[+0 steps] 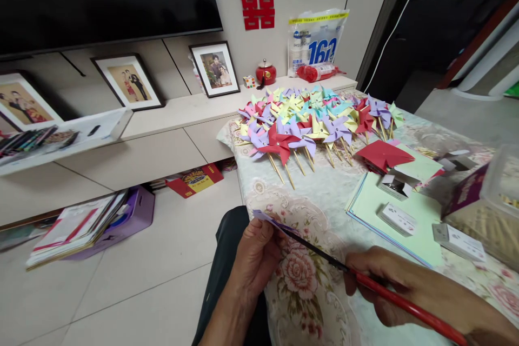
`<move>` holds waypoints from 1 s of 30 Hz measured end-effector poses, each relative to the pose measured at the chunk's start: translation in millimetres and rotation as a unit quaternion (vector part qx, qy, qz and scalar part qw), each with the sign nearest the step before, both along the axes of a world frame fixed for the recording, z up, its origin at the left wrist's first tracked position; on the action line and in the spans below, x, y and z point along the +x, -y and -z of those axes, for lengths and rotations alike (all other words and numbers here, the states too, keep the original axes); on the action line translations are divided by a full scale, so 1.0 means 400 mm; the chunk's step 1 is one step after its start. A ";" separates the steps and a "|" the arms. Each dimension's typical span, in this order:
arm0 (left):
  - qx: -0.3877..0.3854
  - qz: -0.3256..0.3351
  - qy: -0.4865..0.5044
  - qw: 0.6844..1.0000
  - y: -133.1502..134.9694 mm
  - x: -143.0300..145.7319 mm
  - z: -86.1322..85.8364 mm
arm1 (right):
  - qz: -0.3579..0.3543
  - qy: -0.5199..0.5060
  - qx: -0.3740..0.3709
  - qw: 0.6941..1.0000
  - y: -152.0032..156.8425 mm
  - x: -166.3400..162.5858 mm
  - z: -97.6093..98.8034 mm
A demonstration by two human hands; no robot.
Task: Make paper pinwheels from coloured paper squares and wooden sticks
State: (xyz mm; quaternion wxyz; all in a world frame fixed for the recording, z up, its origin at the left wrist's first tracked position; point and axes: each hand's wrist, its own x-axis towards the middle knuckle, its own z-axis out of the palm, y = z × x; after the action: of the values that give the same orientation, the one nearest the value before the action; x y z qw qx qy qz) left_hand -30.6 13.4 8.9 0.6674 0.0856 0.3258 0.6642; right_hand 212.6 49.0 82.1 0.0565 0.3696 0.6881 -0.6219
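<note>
My left hand [257, 251] pinches a small piece of purple paper [263, 216] above the near edge of the table. Closed around the red handles of a pair of scissors [316, 250] is my right hand [391, 278]. The dark blades reach leftward to the purple paper, beside my left fingers; whether they are cutting into it I cannot tell. Farther back on the table lie several paper pinwheels [279, 141] on wooden sticks, in red, purple, yellow, blue and green.
A flowered tablecloth [300, 275] covers the table. At right are stacked coloured paper sheets [421, 243], a folded red paper [385, 155], small white boxes [397, 219] and a clear tub [482, 216] of sticks. A low cabinet [162, 146] stands behind; a purple bin [138, 216] sits on the floor.
</note>
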 end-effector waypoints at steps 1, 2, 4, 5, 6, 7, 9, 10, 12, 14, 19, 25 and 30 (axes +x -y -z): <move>0.000 0.001 -0.004 1.000 0.002 0.003 0.001 | 0.001 -0.004 -0.003 1.000 0.001 -0.001 -0.001; 0.000 0.002 -0.007 1.000 0.003 0.005 0.002 | 0.001 -0.010 -0.006 1.000 0.001 -0.002 -0.002; -0.002 -0.001 -0.010 1.000 0.007 0.009 0.002 | -0.002 -0.023 -0.007 1.000 0.002 -0.004 -0.004; -0.003 -0.003 -0.010 1.000 0.008 0.011 0.002 | -0.001 -0.030 -0.007 1.000 0.001 -0.005 -0.005; -0.004 -0.003 -0.010 1.000 0.008 0.012 0.001 | 0.004 -0.037 -0.007 0.999 0.001 -0.006 -0.006; -0.005 -0.002 -0.010 1.000 0.008 0.012 0.001 | 0.010 -0.042 -0.010 0.999 0.000 -0.008 -0.007; -0.006 0.001 -0.007 1.000 0.008 0.011 0.001 | 0.022 -0.050 -0.028 0.998 -0.001 -0.010 -0.003; -0.006 0.003 -0.004 1.000 0.007 0.010 0.002 | 0.026 -0.052 -0.040 0.998 -0.001 -0.010 0.001; -0.007 0.005 0.009 1.000 0.006 0.006 0.004 | 0.029 -0.056 -0.058 0.996 0.000 -0.006 0.014; -0.006 0.001 0.028 1.000 0.007 0.002 0.008 | 0.037 -0.058 -0.069 0.995 0.002 0.002 0.030; 0.000 -0.016 0.048 0.999 0.014 -0.003 0.011 | 0.042 -0.054 -0.081 0.994 0.002 0.030 0.035; 0.023 -0.003 0.058 0.998 0.011 -0.003 0.009 | 0.047 0.008 -0.080 0.996 0.002 0.039 -0.003; 0.021 -0.007 0.058 0.998 0.013 -0.003 0.010 | 0.027 0.012 -0.022 0.999 0.009 0.030 -0.007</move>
State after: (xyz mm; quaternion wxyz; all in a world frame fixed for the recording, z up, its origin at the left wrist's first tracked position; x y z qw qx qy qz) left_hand -31.8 8.3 5.0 0.6785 0.0583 0.2731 0.6795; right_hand 224.8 45.3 85.0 0.0566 0.3938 0.6632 -0.6340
